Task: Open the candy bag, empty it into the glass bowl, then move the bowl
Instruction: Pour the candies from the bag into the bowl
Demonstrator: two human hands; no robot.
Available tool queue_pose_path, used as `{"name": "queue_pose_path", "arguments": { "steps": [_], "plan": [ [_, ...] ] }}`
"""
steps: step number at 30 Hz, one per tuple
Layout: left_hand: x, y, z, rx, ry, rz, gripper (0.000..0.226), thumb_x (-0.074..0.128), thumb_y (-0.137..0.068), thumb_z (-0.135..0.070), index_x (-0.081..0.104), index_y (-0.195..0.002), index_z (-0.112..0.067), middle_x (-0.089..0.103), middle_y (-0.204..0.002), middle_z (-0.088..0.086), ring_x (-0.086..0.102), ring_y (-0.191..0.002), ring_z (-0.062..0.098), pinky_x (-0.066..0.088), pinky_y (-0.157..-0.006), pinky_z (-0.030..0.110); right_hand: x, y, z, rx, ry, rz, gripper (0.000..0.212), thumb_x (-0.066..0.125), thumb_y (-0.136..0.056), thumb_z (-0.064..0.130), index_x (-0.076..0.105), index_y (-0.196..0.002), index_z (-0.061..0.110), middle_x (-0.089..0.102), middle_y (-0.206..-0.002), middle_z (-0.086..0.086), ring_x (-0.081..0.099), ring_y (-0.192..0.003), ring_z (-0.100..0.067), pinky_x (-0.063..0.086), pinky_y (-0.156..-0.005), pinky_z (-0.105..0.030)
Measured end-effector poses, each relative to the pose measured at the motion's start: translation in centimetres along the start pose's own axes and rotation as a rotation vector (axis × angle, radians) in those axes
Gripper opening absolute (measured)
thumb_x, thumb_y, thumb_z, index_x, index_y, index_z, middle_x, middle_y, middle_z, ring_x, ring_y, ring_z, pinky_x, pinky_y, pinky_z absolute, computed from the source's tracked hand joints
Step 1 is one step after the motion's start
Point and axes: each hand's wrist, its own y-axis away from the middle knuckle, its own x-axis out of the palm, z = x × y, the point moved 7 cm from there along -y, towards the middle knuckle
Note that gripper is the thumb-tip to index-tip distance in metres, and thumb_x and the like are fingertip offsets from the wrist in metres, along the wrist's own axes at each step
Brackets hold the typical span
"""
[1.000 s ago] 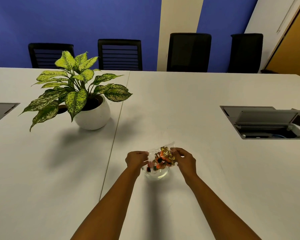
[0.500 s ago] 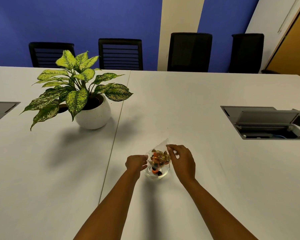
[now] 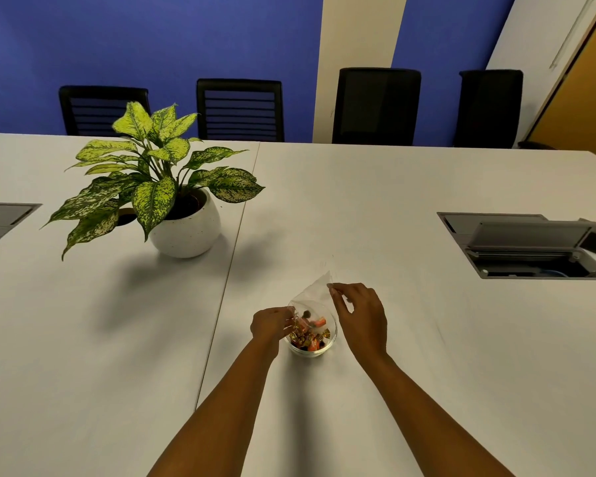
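A small glass bowl (image 3: 311, 351) stands on the white table (image 3: 410, 339) between my hands. Wrapped orange, gold and dark candies (image 3: 307, 333) lie inside it. The clear candy bag (image 3: 316, 290) hangs upside down over the bowl, looking nearly empty, its mouth down at the bowl. My right hand (image 3: 358, 316) pinches the bag's raised upper corner. My left hand (image 3: 272, 323) is closed on the bag's lower left edge, right beside the bowl's rim.
A potted plant (image 3: 172, 208) in a white pot stands at the left. An open cable box (image 3: 530, 246) is sunk into the table at the right, another (image 3: 0, 218) at the far left. Black chairs (image 3: 375, 105) line the far edge.
The candies have dropped out of the bag into the bowl. My right hand has lifted the bag's corner higher, and the bag now looks nearly empty.
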Motion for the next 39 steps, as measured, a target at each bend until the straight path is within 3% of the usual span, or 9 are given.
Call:
{"name": "queue_pose_path", "arguments": {
  "steps": [3, 7, 13, 18, 20, 24, 27, 33, 39],
  "plan": [
    [0.2, 0.1, -0.3, 0.015, 0.019, 0.021, 0.026, 0.068, -0.08, 0.001, 0.065, -0.104, 0.01, 0.065, -0.094, 0.019, 0.063, -0.069, 0.021, 0.054, -0.065, 0.026, -0.3, 0.1, 1.1, -0.112, 0.087, -0.034, 0.018, 0.057, -0.089, 0.029, 0.071, -0.099, 0.024, 0.072, -0.094, 0.003, 0.061, -0.087, -0.018, 0.04, -0.074, -0.026],
    [0.3, 0.1, -0.4, 0.017, 0.021, 0.021, 0.028, 0.067, -0.082, -0.002, 0.064, -0.107, 0.009, 0.067, -0.106, 0.024, 0.065, -0.083, 0.028, 0.054, -0.071, 0.029, -0.5, 0.1, 1.7, -0.136, 0.093, -0.055, 0.018, 0.059, -0.089, 0.027, 0.072, -0.099, 0.023, 0.072, -0.094, 0.001, 0.062, -0.087, -0.019, 0.043, -0.074, -0.029],
    [0.4, 1.2, -1.8, 0.139, 0.045, 0.01, 0.033, 0.061, -0.089, -0.016, 0.06, -0.117, 0.0, 0.063, -0.115, 0.015, 0.059, -0.109, 0.028, 0.047, -0.1, 0.038, -1.1, -0.2, 1.1, 0.103, -0.154, -0.077, 0.017, 0.056, -0.09, 0.031, 0.068, -0.098, 0.023, 0.071, -0.089, 0.002, 0.061, -0.076, -0.014, 0.044, -0.081, -0.031],
    [0.3, 3.7, -3.6, 0.288, 0.125, -0.035, 0.018, 0.053, -0.093, -0.023, 0.059, -0.108, -0.014, 0.064, -0.113, 0.008, 0.06, -0.105, 0.023, 0.05, -0.09, 0.035, -0.3, 0.4, 0.6, 0.338, -0.395, 0.032, 0.03, 0.052, -0.09, 0.042, 0.059, -0.109, 0.019, 0.062, -0.084, 0.002, 0.067, -0.069, -0.019, 0.053, -0.067, -0.031],
    [0.1, 4.8, -4.0, 0.349, 0.144, -0.056, 0.019, 0.052, -0.094, -0.023, 0.058, -0.109, -0.013, 0.065, -0.114, 0.011, 0.061, -0.099, 0.023, 0.052, -0.08, 0.031, 0.1, 1.0, 0.6, 0.433, -0.457, 0.036, 0.036, 0.049, -0.09, 0.046, 0.057, -0.11, 0.017, 0.061, -0.088, 0.0, 0.067, -0.066, -0.023, 0.058, -0.069, -0.038],
    [-0.5, 6.4, -4.4, 0.454, 0.105, -0.118, 0.023, 0.052, -0.094, -0.022, 0.059, -0.113, -0.009, 0.064, -0.113, 0.016, 0.062, -0.087, 0.025, 0.055, -0.068, 0.03, 0.5, 2.1, 0.9, 0.507, -0.505, 0.018, 0.037, 0.051, -0.089, 0.046, 0.058, -0.111, 0.017, 0.062, -0.1, -0.006, 0.067, -0.088, -0.034, 0.057, -0.082, -0.047],
    [-1.6, 7.7, -4.6, 0.52, 0.056, -0.178, 0.022, 0.053, -0.094, -0.023, 0.061, -0.11, -0.011, 0.065, -0.111, 0.017, 0.062, -0.098, 0.035, 0.056, -0.081, 0.043, 0.2, 2.9, 1.5, 0.494, -0.511, -0.015, 0.033, 0.052, -0.091, 0.039, 0.06, -0.11, 0.013, 0.063, -0.094, -0.005, 0.065, -0.087, -0.032, 0.057, -0.08, -0.043],
    [-3.4, 9.5, -4.1, 0.587, 0.059, -0.245, 0.02, 0.054, -0.093, -0.021, 0.065, -0.107, -0.011, 0.066, -0.106, 0.013, 0.061, -0.094, 0.029, 0.051, -0.082, 0.032, 0.3, 4.8, 2.0, 0.508, -0.51, -0.106, 0.027, 0.055, -0.091, 0.031, 0.062, -0.102, 0.008, 0.061, -0.087, -0.004, 0.056, -0.078, -0.017, 0.039, -0.059, -0.011],
    [-6.0, 10.0, -2.0, 0.543, 0.043, -0.249, 0.021, 0.056, -0.092, -0.02, 0.067, -0.108, -0.012, 0.067, -0.111, 0.011, 0.061, -0.1, 0.028, 0.054, -0.088, 0.037, 1.7, 7.4, 2.2, 0.543, -0.5, -0.072, 0.025, 0.051, -0.094, 0.027, 0.065, -0.098, 0.007, 0.06, -0.088, -0.004, 0.056, -0.082, -0.018, 0.046, -0.071, -0.027]
  ]
}}
